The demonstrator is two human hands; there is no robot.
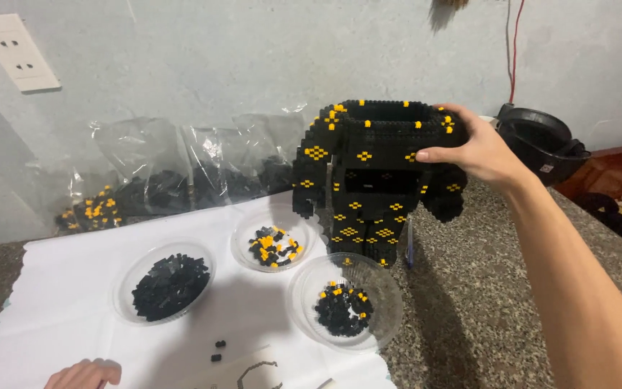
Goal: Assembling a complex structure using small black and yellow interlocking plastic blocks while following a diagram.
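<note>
My right hand (480,153) grips the open top of a tall black-and-yellow brick figure (372,180) standing near the worktop's back edge, unfinished, with three bowls (390,299) of loose bricks left, while my left hand (84,374) rests relaxed, empty.

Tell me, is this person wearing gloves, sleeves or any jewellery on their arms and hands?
No. The right hand is bare, and its forearm shows no sleeve, watch or bracelet up to the picture's edge. Only part of the left hand shows at the bottom edge, also without glove or ring.
</note>
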